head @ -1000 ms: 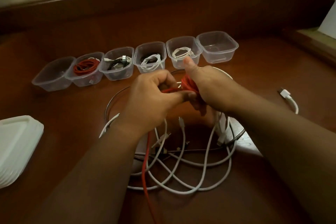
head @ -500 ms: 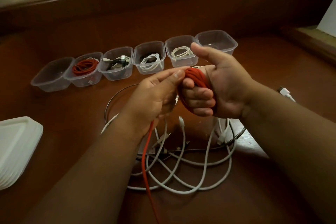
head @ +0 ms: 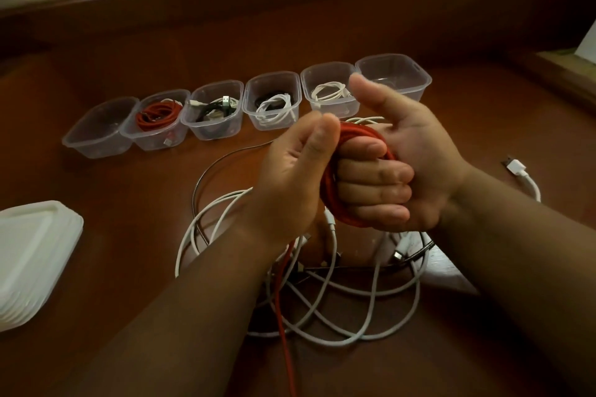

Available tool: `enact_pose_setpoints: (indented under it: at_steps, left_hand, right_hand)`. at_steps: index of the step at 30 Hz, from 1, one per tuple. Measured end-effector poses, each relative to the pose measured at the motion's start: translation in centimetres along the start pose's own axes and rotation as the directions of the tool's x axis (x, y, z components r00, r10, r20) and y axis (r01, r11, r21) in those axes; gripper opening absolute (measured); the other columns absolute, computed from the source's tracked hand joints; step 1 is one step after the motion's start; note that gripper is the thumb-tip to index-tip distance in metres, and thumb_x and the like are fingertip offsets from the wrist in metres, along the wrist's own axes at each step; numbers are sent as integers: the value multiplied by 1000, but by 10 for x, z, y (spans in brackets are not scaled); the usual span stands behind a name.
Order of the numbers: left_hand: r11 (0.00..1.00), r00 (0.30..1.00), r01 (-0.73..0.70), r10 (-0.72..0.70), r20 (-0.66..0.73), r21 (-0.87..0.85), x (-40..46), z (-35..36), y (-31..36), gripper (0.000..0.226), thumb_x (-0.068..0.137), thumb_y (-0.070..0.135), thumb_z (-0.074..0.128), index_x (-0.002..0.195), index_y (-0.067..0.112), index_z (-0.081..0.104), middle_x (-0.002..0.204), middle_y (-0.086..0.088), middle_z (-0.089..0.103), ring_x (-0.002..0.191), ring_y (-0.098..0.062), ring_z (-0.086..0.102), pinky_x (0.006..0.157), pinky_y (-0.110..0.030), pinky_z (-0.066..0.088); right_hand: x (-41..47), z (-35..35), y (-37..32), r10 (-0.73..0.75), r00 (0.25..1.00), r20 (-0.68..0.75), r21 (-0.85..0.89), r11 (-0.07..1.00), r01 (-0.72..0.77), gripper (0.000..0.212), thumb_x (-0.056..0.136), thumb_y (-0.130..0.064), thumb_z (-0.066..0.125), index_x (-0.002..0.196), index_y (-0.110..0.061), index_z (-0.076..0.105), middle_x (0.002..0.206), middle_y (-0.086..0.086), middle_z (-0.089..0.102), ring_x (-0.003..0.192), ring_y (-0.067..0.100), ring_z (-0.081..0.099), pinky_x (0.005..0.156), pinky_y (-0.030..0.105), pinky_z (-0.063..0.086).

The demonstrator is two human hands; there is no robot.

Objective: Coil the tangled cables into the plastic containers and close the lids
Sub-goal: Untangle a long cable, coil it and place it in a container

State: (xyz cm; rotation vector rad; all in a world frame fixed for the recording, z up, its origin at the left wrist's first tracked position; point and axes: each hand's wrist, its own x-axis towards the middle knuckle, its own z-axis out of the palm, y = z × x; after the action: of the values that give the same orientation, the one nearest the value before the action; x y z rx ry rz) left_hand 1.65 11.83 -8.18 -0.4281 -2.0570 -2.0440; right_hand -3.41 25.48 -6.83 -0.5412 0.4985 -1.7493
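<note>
A red cable [head: 358, 136] is wound in several loops around the curled fingers of my right hand [head: 403, 164], whose thumb points up. My left hand [head: 293, 171] pinches the same red cable beside the loops; its loose end runs down between my forearms toward the bottom edge. Below my hands lies a tangle of white cables [head: 338, 306] on the brown table. Behind them stands a row of several clear plastic containers [head: 395, 82]; the leftmost [head: 96, 132] and rightmost are empty, the others hold coiled cables, one of them red [head: 154, 114].
A stack of white lids [head: 29, 255] lies at the left edge. A loose white cable with a USB plug [head: 522, 176] lies at the right. A thin metal hose [head: 200, 184] curves around the tangle. A raised wooden rim borders the back of the table.
My right hand turned palm toward me with the red loops around its fingers, and my left hand carried the cable up over them, adding to the coil.
</note>
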Motion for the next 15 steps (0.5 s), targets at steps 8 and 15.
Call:
enact_pose_setpoints:
  at_steps: [8, 15]
  left_hand:
    - [774, 914, 367, -403, 46, -515, 3, 10, 7, 47, 83, 50, 49, 108, 14, 66, 79, -4, 73, 65, -12, 71, 54, -22, 54]
    - [908, 906, 420, -419, -61, -3, 4, 14, -4, 26, 106, 17, 38, 88, 15, 57, 48, 5, 41, 36, -7, 30, 37, -15, 22]
  right_hand:
    - [2, -7, 8, -287, 955, 77, 210, 941, 266, 76, 90, -76, 34, 91, -3, 55, 63, 6, 54, 55, 18, 47, 59, 29, 45]
    - [-3, -2, 3, -649, 700, -299, -157, 757, 635, 94, 81, -84, 28, 111, -1, 57, 81, 6, 53, 70, 18, 51, 78, 35, 53]
